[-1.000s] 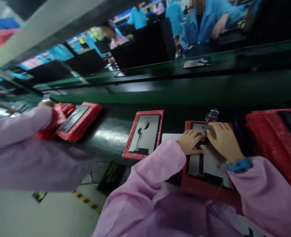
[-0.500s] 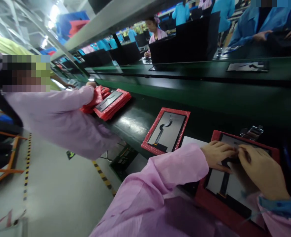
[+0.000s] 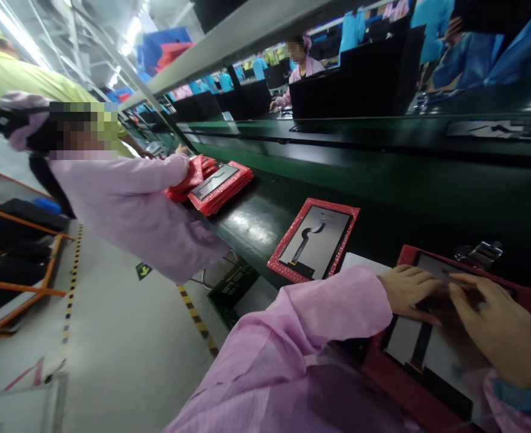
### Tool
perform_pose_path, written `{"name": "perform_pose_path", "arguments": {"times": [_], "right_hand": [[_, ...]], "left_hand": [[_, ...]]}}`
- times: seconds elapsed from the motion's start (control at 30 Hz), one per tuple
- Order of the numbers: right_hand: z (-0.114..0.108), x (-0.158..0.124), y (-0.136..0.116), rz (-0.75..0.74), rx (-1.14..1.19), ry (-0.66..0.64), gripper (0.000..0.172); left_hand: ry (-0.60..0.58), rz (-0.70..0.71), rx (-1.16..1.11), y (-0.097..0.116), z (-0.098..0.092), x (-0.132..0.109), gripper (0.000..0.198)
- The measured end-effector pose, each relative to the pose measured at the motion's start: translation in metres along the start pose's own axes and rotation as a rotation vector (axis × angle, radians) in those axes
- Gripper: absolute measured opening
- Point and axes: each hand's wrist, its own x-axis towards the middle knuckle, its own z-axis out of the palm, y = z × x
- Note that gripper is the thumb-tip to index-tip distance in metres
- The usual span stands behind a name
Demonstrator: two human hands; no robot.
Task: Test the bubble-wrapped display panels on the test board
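A flat display panel (image 3: 445, 361) with a grey back and black edges lies on a red mat (image 3: 368, 385) right in front of me. Its black flex cable (image 3: 421, 347) runs up under my fingers. My left hand (image 3: 412, 290) rests over the cable's upper part, fingers stretched out and thumb lower down. From the other side my right hand (image 3: 495, 325) reaches in, thumb and forefinger slightly apart, tips close to the left fingertips. The cable's upper end is hidden by the hands.
A second panel (image 3: 322, 237) lies on red bubble wrap (image 3: 283, 249) to the left. Beyond it stands a red-wrapped stack (image 3: 229, 189), beside a co-worker in pink (image 3: 125, 192). A shiny metal object (image 3: 479, 254) sits behind my mat. White paper (image 3: 367, 263) lies near my left sleeve.
The view has shifted, so the scene sits further right. My right thumb and forefinger have loosened from a tight pinch. My left hand stays on the cable.
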Motion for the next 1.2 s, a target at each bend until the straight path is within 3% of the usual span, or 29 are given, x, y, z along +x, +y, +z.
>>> {"name": "perform_pose_path", "arguments": {"times": [0.43, 0.63, 0.8, 1.07, 1.2], "right_hand": [[-0.002, 0.005, -0.008, -0.224, -0.001, 0.033, 0.021], [-0.002, 0.004, -0.009, -0.258, -0.03, -0.007, 0.023], [-0.001, 0.003, -0.008, -0.286, -0.015, 0.036, 0.019], [-0.007, 0.002, -0.014, -0.376, 0.04, 0.081, 0.011], [-0.009, 0.0, -0.02, -0.349, 0.075, 0.091, 0.012]], "left_hand": [[0.009, 0.04, 0.076, -0.002, 0.003, 0.001, 0.059], [0.001, 0.057, 0.088, -0.003, 0.005, 0.001, 0.062], [0.006, 0.062, 0.094, -0.004, 0.006, 0.0, 0.06], [0.044, -0.032, -0.096, 0.001, 0.001, 0.001, 0.066], [0.017, -0.027, -0.083, 0.0, -0.001, 0.001, 0.049]]}}
